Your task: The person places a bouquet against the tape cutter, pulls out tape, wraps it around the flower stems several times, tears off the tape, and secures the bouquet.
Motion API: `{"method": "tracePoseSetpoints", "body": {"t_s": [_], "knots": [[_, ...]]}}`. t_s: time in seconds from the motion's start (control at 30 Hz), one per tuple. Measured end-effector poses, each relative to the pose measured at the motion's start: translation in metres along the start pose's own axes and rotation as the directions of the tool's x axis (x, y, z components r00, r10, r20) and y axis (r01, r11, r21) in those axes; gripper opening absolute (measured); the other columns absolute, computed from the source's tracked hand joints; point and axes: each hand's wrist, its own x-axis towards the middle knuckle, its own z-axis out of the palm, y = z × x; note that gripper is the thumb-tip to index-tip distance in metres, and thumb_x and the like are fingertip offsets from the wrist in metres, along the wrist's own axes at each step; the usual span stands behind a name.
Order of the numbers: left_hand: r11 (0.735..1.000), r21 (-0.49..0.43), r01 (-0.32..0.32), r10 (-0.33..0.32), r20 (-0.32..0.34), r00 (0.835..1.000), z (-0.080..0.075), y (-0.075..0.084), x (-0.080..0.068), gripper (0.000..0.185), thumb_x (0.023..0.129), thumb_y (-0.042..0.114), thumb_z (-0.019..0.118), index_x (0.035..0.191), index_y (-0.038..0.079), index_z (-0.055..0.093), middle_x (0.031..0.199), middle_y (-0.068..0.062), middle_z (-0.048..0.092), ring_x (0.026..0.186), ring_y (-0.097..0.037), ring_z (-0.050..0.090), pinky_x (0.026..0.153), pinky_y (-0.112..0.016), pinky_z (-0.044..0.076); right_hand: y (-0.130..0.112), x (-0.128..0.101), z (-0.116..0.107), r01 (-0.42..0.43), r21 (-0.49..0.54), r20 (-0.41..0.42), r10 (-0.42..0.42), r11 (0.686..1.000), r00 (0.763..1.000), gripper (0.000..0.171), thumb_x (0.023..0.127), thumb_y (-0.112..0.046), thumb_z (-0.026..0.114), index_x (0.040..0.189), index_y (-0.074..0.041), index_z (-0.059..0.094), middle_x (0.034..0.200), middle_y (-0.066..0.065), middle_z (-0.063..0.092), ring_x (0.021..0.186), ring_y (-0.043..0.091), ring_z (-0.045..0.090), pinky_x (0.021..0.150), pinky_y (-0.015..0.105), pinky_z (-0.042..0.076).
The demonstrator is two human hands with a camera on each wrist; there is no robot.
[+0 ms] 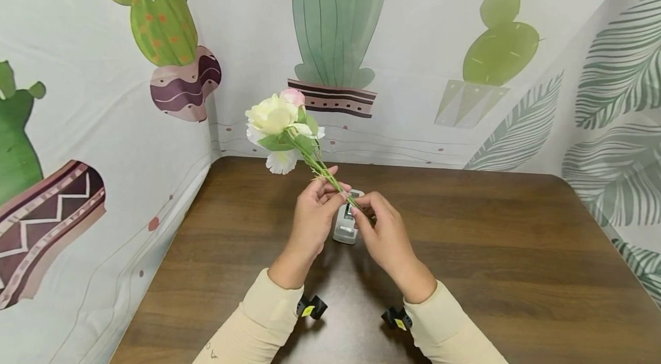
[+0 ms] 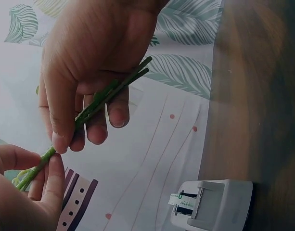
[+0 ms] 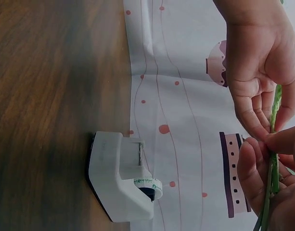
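A small bunch of artificial flowers, with a cream rose (image 1: 272, 116), a pink bloom (image 1: 292, 97) and white petals, leans up and left above the table. My left hand (image 1: 314, 216) pinches its green stems (image 2: 36, 171) below the leaves. Lower down, near the cut ends, my right hand (image 1: 384, 227) pinches the same stems between thumb and fingers. The hands almost touch in the right wrist view, where the stems (image 3: 275, 168) pass between them. Under and behind the hands stands a pale grey tape dispenser (image 1: 345, 234) with a tape roll (image 3: 148, 184), partly covered in the head view.
A dark brown wooden table (image 1: 490, 249) with rounded far corners lies beneath. Cloth printed with cacti and leaves (image 1: 413, 54) hangs behind it and along its sides. Small black wrist cameras (image 1: 312, 308) sit at both cuffs.
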Motion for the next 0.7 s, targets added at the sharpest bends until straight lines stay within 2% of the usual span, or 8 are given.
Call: {"method": "tracePoseSetpoints", "body": {"t_s": [0.3,0.5,0.57,0.7], "knots": [[1.0,-0.008,0.008,-0.008,0.012,1.0,0.0031,-0.0029,-0.0017,0.044,0.093,-0.003,0.061,0.135,0.009,0.058,0.105,-0.01,0.066,0.092,-0.014,0.064,0.079,-0.02,0.054,0.0006,-0.001,0.002,0.021,0.013,-0.011,-0.021,1.0,1.0,0.01,0.097,-0.006,0.066,0.105,-0.006,0.06,0.091,0.006,0.063,0.072,0.014,0.063,0.056,0.022,0.052],[1.0,0.015,0.0,-0.001,0.065,0.998,0.0039,-0.0038,-0.0025,0.047,0.092,0.0,0.067,0.136,0.015,0.059,0.108,-0.016,0.068,0.093,-0.016,0.067,0.086,-0.023,0.054,-0.0005,-0.0014,0.0029,-0.016,0.087,0.017,0.015,0.996,1.0,0.01,0.099,-0.005,0.063,0.107,-0.005,0.057,0.091,0.009,0.061,0.068,0.013,0.062,0.053,0.022,0.055],[0.999,0.032,0.002,-0.005,0.079,0.997,0.004,-0.0039,-0.0025,0.045,0.093,0.003,0.068,0.135,0.016,0.061,0.107,-0.016,0.069,0.092,-0.015,0.067,0.086,-0.023,0.054,-0.0005,-0.0013,0.0026,-0.034,0.105,0.025,0.031,0.994,0.999,0.01,0.099,-0.005,0.062,0.107,-0.004,0.056,0.092,0.01,0.061,0.068,0.013,0.062,0.054,0.023,0.055],[0.999,0.049,0.005,-0.009,0.08,0.997,0.0036,-0.0044,-0.0028,0.043,0.094,0.005,0.068,0.135,0.017,0.064,0.102,-0.011,0.069,0.091,-0.016,0.067,0.082,-0.023,0.054,0.0009,0.0003,0.0009,-0.013,0.082,0.003,0.013,0.997,1.0,0.01,0.098,-0.006,0.064,0.106,-0.004,0.058,0.096,0.008,0.061,0.079,0.013,0.062,0.066,0.023,0.056]]}}
